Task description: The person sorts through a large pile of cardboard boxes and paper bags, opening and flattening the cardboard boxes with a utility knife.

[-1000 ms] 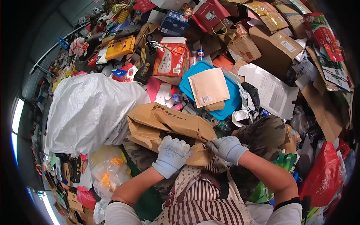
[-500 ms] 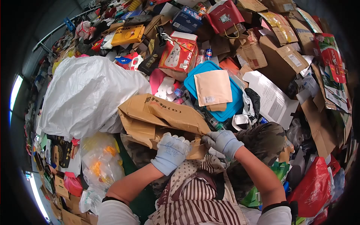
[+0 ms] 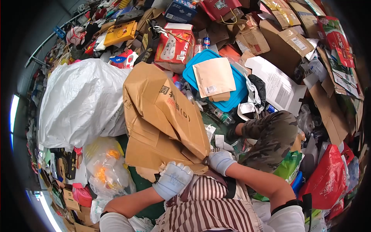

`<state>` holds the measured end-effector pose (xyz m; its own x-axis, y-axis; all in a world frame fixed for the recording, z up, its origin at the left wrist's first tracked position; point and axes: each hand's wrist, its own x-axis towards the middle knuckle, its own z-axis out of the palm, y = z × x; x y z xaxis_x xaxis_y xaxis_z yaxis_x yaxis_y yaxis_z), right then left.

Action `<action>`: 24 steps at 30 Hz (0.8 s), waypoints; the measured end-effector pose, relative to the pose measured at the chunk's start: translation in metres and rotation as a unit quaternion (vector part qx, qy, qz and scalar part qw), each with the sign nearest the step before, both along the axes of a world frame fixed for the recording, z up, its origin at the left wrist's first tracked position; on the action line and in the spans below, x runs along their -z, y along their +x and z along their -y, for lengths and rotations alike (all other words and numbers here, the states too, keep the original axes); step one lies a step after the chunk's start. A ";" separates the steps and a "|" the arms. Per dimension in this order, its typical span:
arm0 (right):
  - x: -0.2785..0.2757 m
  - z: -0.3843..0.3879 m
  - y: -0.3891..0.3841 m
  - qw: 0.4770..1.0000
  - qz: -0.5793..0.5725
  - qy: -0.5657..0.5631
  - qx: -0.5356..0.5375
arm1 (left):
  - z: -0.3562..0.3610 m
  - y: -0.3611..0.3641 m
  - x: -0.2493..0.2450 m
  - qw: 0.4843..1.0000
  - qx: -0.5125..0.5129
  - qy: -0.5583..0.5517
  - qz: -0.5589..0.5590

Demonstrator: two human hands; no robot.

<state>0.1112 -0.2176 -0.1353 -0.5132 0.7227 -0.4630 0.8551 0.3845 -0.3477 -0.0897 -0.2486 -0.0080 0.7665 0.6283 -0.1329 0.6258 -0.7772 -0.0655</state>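
Observation:
A crumpled brown cardboard box (image 3: 166,116) with dark printing and a "(D)" mark stands tilted up in front of me, its lower edge near my lap. My left hand (image 3: 176,179), in a pale gloved covering, has its fingers curled over the torn bottom edge. At the box's lower right corner, my right hand (image 3: 222,161), gloved alike, is closed on the cardboard. The thumbs and the undersides of both hands are mostly hidden.
A big white plastic sack (image 3: 81,102) sits left of the box, above a clear bag (image 3: 106,166) with orange contents. Beyond lie a blue plastic lid (image 3: 239,85) under a tan envelope (image 3: 214,76) and a red carton (image 3: 174,46). A red bag (image 3: 324,179) lies right.
Both hands have drawn down toward my lap. The box has swung from lying crosswise to tilting upright, showing more of its printed face. The view has shifted slightly.

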 end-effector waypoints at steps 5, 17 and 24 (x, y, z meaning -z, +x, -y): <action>-0.083 -0.022 0.043 0.988 -0.063 0.077 0.121 | -0.026 -0.012 -0.053 0.973 -0.165 -0.126 0.097; -0.051 -0.061 0.024 0.937 -0.199 0.214 0.189 | -0.140 0.009 0.105 0.177 -0.591 -0.426 0.662; -0.055 -0.079 0.033 0.905 -0.238 0.192 0.296 | -0.151 0.016 0.095 0.169 -0.377 -0.489 0.768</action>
